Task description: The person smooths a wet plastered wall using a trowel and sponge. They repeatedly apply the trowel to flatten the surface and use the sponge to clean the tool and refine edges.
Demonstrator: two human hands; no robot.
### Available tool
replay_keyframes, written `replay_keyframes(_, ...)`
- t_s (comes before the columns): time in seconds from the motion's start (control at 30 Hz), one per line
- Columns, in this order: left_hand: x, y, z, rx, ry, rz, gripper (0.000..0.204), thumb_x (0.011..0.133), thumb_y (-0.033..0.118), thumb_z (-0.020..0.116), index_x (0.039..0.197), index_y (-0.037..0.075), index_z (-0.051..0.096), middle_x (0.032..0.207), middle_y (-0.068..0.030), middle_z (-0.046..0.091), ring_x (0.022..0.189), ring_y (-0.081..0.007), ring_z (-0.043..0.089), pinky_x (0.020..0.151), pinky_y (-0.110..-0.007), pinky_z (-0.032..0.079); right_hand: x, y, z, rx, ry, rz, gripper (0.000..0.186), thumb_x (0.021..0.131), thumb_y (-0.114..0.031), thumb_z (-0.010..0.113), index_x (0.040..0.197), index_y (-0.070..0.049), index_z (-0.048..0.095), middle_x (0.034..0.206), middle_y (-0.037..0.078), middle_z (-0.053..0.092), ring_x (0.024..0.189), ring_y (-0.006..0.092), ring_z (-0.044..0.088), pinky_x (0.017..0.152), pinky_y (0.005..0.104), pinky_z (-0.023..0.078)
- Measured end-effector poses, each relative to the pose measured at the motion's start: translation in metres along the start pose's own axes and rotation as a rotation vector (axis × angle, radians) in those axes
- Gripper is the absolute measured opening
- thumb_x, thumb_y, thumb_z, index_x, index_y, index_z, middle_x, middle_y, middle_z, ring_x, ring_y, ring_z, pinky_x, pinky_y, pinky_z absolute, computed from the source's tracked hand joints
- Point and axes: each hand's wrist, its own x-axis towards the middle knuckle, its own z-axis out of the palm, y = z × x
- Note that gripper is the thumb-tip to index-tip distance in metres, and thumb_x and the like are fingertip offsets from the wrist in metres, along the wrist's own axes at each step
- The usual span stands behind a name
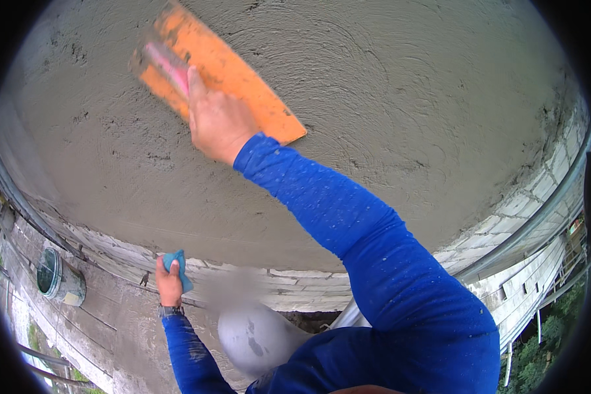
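Note:
My right hand (220, 121) is closed round the pink handle of an orange plastering float (236, 79). The float lies tilted against a wall of wet grey plaster (374, 131), and its upper left end is blurred. Swirl marks and small rough pits show in the plaster around it. Lower down, at the plaster's bottom edge, my left hand (169, 282) grips a blue-green sponge (179, 269). A dark watch or band circles my left wrist. Most of the sponge's inner side is hidden by my fingers.
Bare pale blocks (308, 289) run below and right of the plaster. A plaster-stained bucket (60, 279) stands on planks (105, 315) at the lower left. Metal pipes (532, 230) curve along both sides. Greenery (548, 348) shows far below at the right.

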Motion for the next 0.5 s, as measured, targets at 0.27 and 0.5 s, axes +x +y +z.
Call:
replay_keyframes(0.27,-0.027,-0.106,-0.076,0.141,0.099,-0.068,0.027,0.097,0.009,0.063,0.122,0.0,0.058,0.106,-0.0089,0.065,0.095,-0.0182,0.06,0.088,-0.034,0.049,-0.286,0.127,0.035,-0.141,-0.262,0.101,0.073,0.088,-0.005,0.06,0.156,-0.002,0.034,0.119,0.024,0.067,0.09,0.0387,0.071,0.075,0.0473,0.058)
replay_keyframes(0.5,-0.124,-0.177,-0.211,0.237,0.486,-0.364,0.052,0.099,0.017,0.064,0.142,-0.007,0.047,0.129,-0.0188,0.062,0.117,-0.0248,0.061,0.102,-0.035,0.046,-0.156,0.107,-0.059,-0.067,0.227,0.032,0.066,0.091,0.002,0.058,0.153,0.001,0.037,0.125,0.03,0.065,0.101,0.0438,0.07,0.084,0.0442,0.057)
